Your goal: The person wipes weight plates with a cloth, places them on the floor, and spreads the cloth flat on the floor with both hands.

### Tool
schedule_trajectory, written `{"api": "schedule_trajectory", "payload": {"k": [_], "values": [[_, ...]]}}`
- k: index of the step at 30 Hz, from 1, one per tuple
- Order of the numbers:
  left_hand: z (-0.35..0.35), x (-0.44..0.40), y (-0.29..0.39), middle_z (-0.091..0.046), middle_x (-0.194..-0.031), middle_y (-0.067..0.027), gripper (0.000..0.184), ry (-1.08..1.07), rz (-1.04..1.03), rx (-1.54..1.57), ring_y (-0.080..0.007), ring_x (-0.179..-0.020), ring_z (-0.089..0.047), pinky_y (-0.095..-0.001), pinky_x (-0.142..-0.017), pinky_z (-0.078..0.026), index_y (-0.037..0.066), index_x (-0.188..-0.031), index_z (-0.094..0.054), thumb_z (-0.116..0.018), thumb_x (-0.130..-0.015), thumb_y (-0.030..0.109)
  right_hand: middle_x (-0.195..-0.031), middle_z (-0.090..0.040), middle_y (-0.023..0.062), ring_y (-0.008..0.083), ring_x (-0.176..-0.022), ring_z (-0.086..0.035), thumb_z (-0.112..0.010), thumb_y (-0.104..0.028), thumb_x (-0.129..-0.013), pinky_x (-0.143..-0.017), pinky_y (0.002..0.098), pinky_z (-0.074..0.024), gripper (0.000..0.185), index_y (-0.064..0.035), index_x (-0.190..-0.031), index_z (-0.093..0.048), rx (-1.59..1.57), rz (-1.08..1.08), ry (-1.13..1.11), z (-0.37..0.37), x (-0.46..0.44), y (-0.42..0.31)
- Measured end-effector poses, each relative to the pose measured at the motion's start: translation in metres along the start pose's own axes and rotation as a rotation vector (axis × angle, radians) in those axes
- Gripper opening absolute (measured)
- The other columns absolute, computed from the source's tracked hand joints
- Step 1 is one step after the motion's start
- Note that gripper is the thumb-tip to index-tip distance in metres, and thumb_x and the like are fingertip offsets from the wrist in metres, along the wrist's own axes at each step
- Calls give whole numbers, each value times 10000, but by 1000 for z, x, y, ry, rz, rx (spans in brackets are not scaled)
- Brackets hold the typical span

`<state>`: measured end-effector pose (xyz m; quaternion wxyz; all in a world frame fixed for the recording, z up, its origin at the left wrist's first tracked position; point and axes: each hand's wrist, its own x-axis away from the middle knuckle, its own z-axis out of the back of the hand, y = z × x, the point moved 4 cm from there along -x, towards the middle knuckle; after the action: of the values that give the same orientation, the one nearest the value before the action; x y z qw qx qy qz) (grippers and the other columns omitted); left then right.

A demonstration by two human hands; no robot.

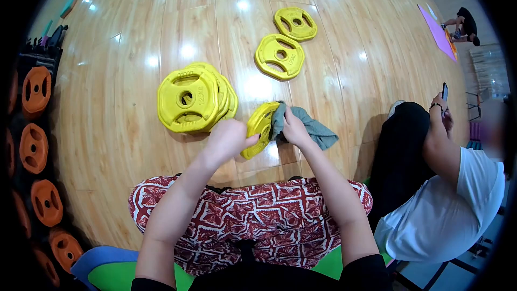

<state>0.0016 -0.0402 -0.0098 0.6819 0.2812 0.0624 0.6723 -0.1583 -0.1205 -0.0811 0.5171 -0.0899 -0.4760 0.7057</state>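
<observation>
A yellow weight plate (259, 129) stands tilted on edge above my lap. My left hand (229, 139) is closed on its left side, with the thumb over the face. On the right, my right hand (295, 128) pinches a grey-green cloth (318, 129), part of which covers the plate's right edge. The cloth's loose end hangs off to the right. A stack of yellow plates (188, 99) lies to the left of my hands, the top one marked 1.25KG. Farther off, two more yellow plates (280, 57) (295, 23) lie on the wooden floor.
Orange weight plates (34, 148) line a rack at the left. A person in a white shirt (447, 205) sits close on my right, holding a phone (445, 92). Another person (464, 26) is at the far right by a purple mat (435, 32). Green mat (116, 276) beneath me.
</observation>
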Motion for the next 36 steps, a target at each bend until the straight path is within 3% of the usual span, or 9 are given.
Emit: {"api": "schedule_trajectory", "payload": {"k": [5, 8, 10, 15, 17, 21, 23, 26, 36], "values": [[2, 0, -5, -539, -551, -197, 439, 1, -8, 71, -330, -530, -553, -399, -537, -449, -29, -600, -587, -559, -739, 387, -1025, -540, 235, 354, -952, -530, -484, -191, -824, -806, 361, -416, 374, -48, -1167, -435, -80, 128, 80, -2, -9, 16], [0, 1, -5, -542, -571, -211, 437, 3, -23, 88, -340, -544, -553, -400, -546, -449, -38, -630, -575, -561, -741, 383, -972, -562, 192, 232, -901, -563, -485, -98, -824, -801, 285, -420, 344, -12, -1153, -438, -273, 240, 62, 0, -12, 14], [-1, 0, -4, -548, -580, -209, 427, 35, -41, 103, -341, -545, -553, -401, -545, -450, -39, -645, -570, -559, -745, 376, -932, -586, 206, 308, -906, -568, -591, -161, -736, -773, 347, -439, 433, -36, -1133, -472, -190, 85, -3, 6, -10, 11], [-4, -1, 4, -544, -568, -200, 412, 17, -70, -23, -343, -534, -549, -409, -536, -451, -31, -658, -563, -548, -760, 368, -937, -593, 180, 291, -908, -570, -621, -148, -680, -783, 330, -442, 485, 1, -1116, -470, -9, -20, 203, 5, -1, -4], [-2, 3, 13, -543, -563, -196, 412, -8, -71, -22, -343, -532, -548, -410, -536, -450, -27, -652, -563, -548, -760, 370, -990, -572, 184, 261, -940, -558, -620, -142, -687, -800, 309, -434, 538, -1, -1167, -424, -94, 19, 222, 0, -3, 8], [-8, 1, 6, -540, -545, -183, 414, 87, -72, -2, -335, -513, -547, -408, -518, -449, -18, -627, -555, -550, -758, 374, -986, -554, 158, 178, -922, -533, -604, -120, -705, -796, 265, -426, 560, 3, -1200, -372, -555, -298, 9, -2, 10, -15], [-7, 0, 3, -539, -542, -181, 410, 72, -66, 11, -331, -509, -548, -407, -512, -449, -18, -629, -553, -552, -756, 372, -973, -565, 171, 222, -907, -554, -593, -138, -709, -795, 295, -430, 493, 19, -1140, -413, -520, -249, 29, -7, 5, -6], [-6, 1, 11, -538, -540, -179, 402, 52, -96, 6, -326, -506, -551, -407, -505, -449, -18, -640, -552, -556, -751, 369, -925, -573, 238, 352, -930, -542, -564, -158, -707, -806, 371, -420, 355, 33, -997, -489, 18, -182, 166, 4, 3, -8], [-3, 0, 11, -545, -566, -188, 388, 57, -113, 23, -339, -532, -551, -418, -525, -448, -24, -692, -557, -561, -750, 359, -882, -584, 224, 363, -856, -558, -548, -69, -712, -762, 387, -438, 358, -17, -1058, -475, 218, -15, 111, 14, 1, -14]]}}
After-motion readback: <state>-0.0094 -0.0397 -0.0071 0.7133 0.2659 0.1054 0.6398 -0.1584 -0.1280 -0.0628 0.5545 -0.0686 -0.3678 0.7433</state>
